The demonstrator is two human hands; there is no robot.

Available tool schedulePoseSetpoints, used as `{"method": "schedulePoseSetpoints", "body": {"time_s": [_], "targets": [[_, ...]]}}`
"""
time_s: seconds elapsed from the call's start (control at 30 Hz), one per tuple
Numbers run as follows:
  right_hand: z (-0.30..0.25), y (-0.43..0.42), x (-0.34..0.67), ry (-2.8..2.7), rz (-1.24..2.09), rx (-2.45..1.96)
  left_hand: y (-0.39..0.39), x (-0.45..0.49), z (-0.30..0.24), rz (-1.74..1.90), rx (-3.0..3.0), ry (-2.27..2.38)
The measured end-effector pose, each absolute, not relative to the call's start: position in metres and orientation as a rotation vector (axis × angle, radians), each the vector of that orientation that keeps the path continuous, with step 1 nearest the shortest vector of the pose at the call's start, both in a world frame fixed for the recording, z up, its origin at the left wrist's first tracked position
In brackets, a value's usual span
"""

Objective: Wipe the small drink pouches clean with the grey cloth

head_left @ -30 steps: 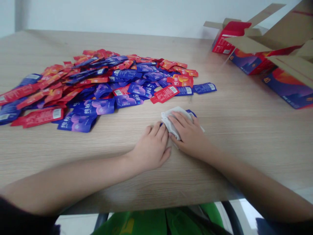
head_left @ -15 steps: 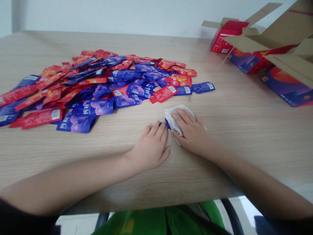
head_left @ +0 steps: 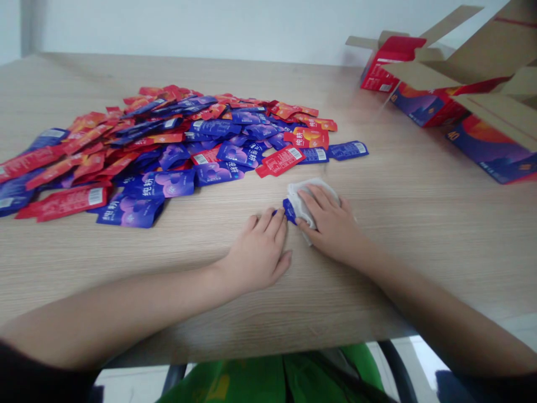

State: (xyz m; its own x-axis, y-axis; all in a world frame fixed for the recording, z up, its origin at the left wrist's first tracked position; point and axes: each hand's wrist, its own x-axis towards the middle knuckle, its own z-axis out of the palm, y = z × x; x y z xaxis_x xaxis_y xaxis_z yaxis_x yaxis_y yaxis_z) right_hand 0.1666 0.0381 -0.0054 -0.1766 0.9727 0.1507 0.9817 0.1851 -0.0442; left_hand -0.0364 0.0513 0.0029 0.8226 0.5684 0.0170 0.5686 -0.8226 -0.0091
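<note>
My right hand lies flat on a white cloth, pressing it onto a blue packet on the wooden table. Only the packet's left end shows past the cloth. My left hand rests on the table just left of it, fingers together and stretched out, with the fingertips on or at the packet's left end. A wide heap of red and blue packets lies beyond my hands, toward the left.
Open cardboard boxes printed red and blue stand at the far right of the table, flaps up. A wall runs behind the table. The table's front edge is close to me, with something green below it.
My right hand has slid the cloth a little to the right along the packet, baring more of its blue left end. My left hand has stayed in place.
</note>
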Motion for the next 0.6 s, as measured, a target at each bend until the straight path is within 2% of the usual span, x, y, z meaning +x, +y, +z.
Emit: {"method": "schedulePoseSetpoints", "body": {"time_s": [0.17, 0.4, 0.6], "targets": [[-0.008, 0.044, 0.177, -2.112, -0.154, -2.117, 0.051, -0.036, 0.003, -0.017, -2.987, -0.938], [-0.006, 0.034, 0.156, -2.429, -0.106, -1.756, 0.051, -0.036, 0.004, -0.015, -2.997, -0.929], [-0.006, 0.049, 0.186, -2.112, -0.115, -2.084, 0.051, -0.036, 0.005, -0.014, -2.985, -0.944]]}}
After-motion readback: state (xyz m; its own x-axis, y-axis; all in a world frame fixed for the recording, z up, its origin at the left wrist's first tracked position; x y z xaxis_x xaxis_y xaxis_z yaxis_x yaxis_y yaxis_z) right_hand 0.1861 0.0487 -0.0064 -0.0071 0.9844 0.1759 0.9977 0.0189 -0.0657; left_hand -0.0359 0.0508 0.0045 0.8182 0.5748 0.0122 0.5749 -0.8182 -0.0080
